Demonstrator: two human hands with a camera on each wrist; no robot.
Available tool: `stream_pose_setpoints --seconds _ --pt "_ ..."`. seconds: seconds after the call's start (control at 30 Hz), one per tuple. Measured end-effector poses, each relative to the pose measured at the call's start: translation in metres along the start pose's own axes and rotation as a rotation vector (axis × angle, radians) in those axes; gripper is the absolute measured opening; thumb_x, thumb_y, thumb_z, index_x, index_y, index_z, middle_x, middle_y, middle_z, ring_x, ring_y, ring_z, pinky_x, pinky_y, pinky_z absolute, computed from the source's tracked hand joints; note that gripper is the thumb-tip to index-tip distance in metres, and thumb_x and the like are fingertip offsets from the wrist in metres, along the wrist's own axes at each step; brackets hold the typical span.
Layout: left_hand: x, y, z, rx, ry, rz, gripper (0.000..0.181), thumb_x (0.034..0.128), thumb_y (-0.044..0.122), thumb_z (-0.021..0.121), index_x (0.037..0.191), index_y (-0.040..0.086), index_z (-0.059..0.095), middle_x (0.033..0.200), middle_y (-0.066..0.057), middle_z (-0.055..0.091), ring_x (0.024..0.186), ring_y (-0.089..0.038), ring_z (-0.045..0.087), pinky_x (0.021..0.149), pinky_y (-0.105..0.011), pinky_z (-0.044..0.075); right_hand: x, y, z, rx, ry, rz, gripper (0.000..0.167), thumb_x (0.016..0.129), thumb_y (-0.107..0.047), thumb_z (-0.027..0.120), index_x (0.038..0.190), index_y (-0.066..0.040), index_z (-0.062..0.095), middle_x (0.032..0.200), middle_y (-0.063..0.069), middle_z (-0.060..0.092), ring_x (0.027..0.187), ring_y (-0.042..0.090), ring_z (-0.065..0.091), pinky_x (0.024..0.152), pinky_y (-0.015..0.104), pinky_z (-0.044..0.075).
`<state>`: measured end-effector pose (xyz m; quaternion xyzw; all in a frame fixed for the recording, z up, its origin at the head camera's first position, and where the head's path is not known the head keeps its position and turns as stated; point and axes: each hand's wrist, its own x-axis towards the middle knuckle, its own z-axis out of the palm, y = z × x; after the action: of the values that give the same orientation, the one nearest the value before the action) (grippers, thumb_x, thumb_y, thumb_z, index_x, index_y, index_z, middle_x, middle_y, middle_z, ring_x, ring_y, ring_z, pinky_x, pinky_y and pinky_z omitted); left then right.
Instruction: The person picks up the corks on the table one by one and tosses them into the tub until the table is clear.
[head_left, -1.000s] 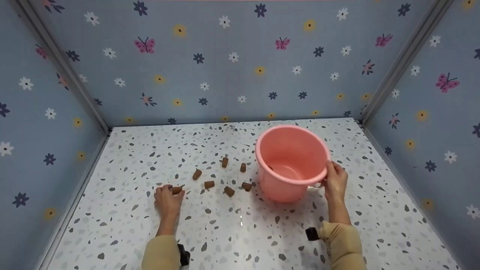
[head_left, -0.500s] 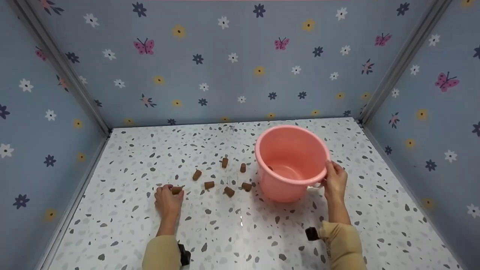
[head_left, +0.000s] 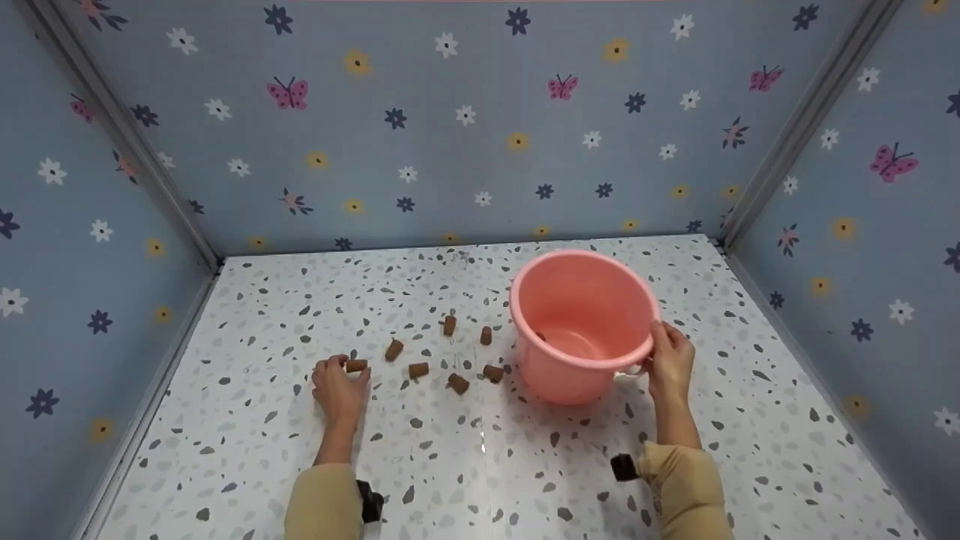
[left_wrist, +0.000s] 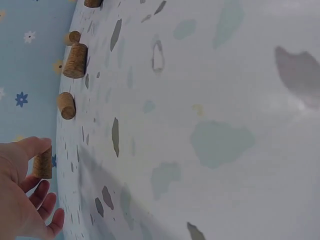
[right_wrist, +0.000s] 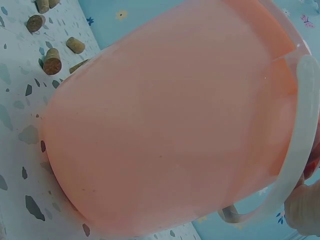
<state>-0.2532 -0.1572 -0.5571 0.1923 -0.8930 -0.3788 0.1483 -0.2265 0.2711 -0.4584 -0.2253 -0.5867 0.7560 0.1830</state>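
A brown cork (head_left: 356, 366) is pinched between the thumb and fingertips of my left hand (head_left: 339, 391). In the left wrist view this cork (left_wrist: 43, 164) is held end to end, just off the speckled surface, with the other fingers loosely bent. My right hand (head_left: 670, 361) grips the rim of a pink bucket (head_left: 566, 384) at its right side. A pale handle (right_wrist: 306, 115) hangs down the bucket's side in the right wrist view. Part of a small brown thing (head_left: 541, 337) shows inside the bucket, mostly hidden by the near wall.
Several loose corks lie between the left hand and the bucket, among them a cork (head_left: 394, 349) nearest the hand and a cork (head_left: 493, 373) beside the bucket. Flower-patterned walls (head_left: 480, 135) stand behind and at both sides of the speckled table (head_left: 450, 465).
My left hand has lifted the cork and moved slightly away from me with it. The right hand and the bucket have stayed in place.
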Motion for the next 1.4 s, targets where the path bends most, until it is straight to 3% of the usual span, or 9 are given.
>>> stream_pose_setpoints --seconds 0.3,0.37,0.47,0.57,0.63,0.87,0.9,1.1,1.4 --pt "0.002 0.025 -0.002 -0.044 0.004 0.082 0.039 0.0757 0.013 0.069 0.105 -0.006 0.053 0.101 -0.021 0.048 0.098 -0.036 0.043 0.080 -0.051 0.033 -0.004 -0.004 0.001 -0.029 -0.017 -0.006 0.042 0.090 -0.017 0.049 0.121 0.011 0.042 0.068 0.003 0.057 0.049 0.007 0.050 0.040 0.018 0.040" --pt "0.001 0.031 -0.002 -0.066 0.013 0.103 0.039 0.0753 0.014 0.069 0.105 -0.006 0.054 0.101 -0.021 0.048 0.099 -0.035 0.043 0.081 -0.050 0.033 0.005 0.004 -0.003 -0.022 -0.026 -0.020 0.044 0.089 -0.019 0.052 0.119 0.012 0.043 0.070 0.007 0.057 0.050 0.009 0.051 0.039 0.020 0.040" --pt "0.000 0.039 -0.002 -0.102 0.026 0.137 0.040 0.0741 0.015 0.071 0.104 -0.005 0.055 0.101 -0.020 0.048 0.100 -0.035 0.043 0.082 -0.049 0.033 0.037 0.033 -0.017 0.038 -0.051 -0.050 0.043 0.085 -0.021 0.059 0.114 0.009 0.048 0.076 0.013 0.059 0.054 0.015 0.055 0.040 0.023 0.043" --pt "-0.001 0.048 -0.001 -0.133 0.013 0.159 0.042 0.0740 0.018 0.071 0.105 -0.005 0.055 0.102 -0.019 0.048 0.102 -0.034 0.042 0.083 -0.049 0.032 0.047 0.041 -0.021 0.037 -0.047 -0.038 0.047 0.083 -0.024 0.062 0.116 0.007 0.049 0.082 0.014 0.059 0.061 0.018 0.058 0.045 0.025 0.046" --pt "-0.002 0.054 -0.001 -0.153 0.000 0.172 0.042 0.0741 0.018 0.071 0.105 -0.005 0.055 0.103 -0.019 0.048 0.103 -0.034 0.042 0.084 -0.049 0.032 0.038 0.033 -0.017 -0.019 -0.012 -0.020 0.048 0.085 -0.025 0.060 0.119 0.006 0.047 0.087 0.015 0.059 0.065 0.019 0.059 0.048 0.025 0.047" --pt "-0.004 0.072 0.002 -0.183 -0.006 0.211 0.039 0.0744 0.014 0.071 0.105 -0.004 0.056 0.102 -0.018 0.050 0.100 -0.033 0.044 0.083 -0.048 0.032 0.012 0.011 -0.005 -0.015 0.001 -0.021 0.041 0.086 -0.017 0.056 0.119 0.007 0.048 0.085 0.016 0.058 0.058 0.012 0.055 0.044 0.018 0.043" --pt "-0.004 0.075 0.003 -0.183 -0.004 0.218 0.039 0.0741 0.014 0.071 0.105 -0.003 0.056 0.102 -0.018 0.050 0.100 -0.033 0.044 0.083 -0.048 0.032 0.004 0.003 0.000 -0.054 0.023 -0.005 0.043 0.088 -0.017 0.053 0.121 0.008 0.045 0.085 0.015 0.058 0.057 0.011 0.055 0.044 0.018 0.043" --pt "-0.009 0.090 0.007 -0.208 0.015 0.289 0.039 0.0723 0.013 0.073 0.103 -0.004 0.057 0.100 -0.017 0.052 0.096 -0.032 0.046 0.083 -0.046 0.034 -0.001 -0.003 0.000 -0.023 -0.003 0.010 0.042 0.089 -0.015 0.050 0.121 0.011 0.042 0.066 0.000 0.057 0.050 0.008 0.051 0.039 0.017 0.039" --pt "-0.019 0.119 0.011 -0.317 -0.014 0.395 0.038 0.0718 0.011 0.073 0.102 -0.004 0.057 0.097 -0.016 0.052 0.091 -0.033 0.049 0.080 -0.041 0.038 0.002 0.001 0.001 -0.008 0.010 -0.015 0.035 0.089 -0.014 0.049 0.116 0.009 0.047 0.065 0.004 0.057 0.045 0.008 0.049 0.036 0.017 0.037"
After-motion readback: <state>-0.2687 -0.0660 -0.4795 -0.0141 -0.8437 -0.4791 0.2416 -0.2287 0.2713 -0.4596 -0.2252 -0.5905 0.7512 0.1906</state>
